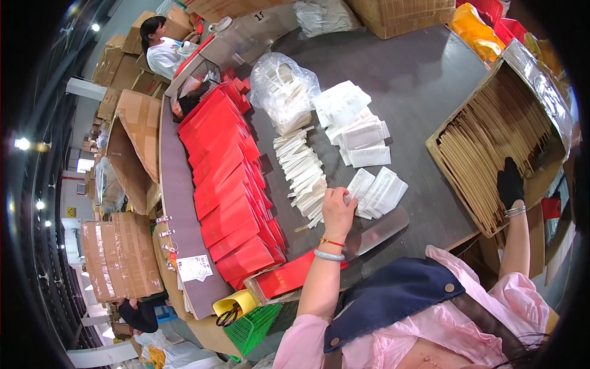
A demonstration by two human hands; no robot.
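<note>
My left hand (338,212) is bare, with a red cord and a pale bangle at the wrist. Its fingers are curled down between a row of narrow white slips (299,169) and a small fan of white packets (381,192); what they pinch is hidden. My right hand (510,183) wears a black glove. It rests, fingers stretched out, against tightly packed brown paper pieces (485,147) in an open, tilted cardboard box (462,202). Overlapping red envelopes (224,178) lie in a long row left of the slips.
More white packets (353,123) and a clear plastic bag (284,83) lie farther back on the dark table (424,80). Scissors (227,317) sit in a yellow holder (243,301) at the near-left edge. Across the table, a person (163,52) works. Cardboard boxes (126,255) stand left.
</note>
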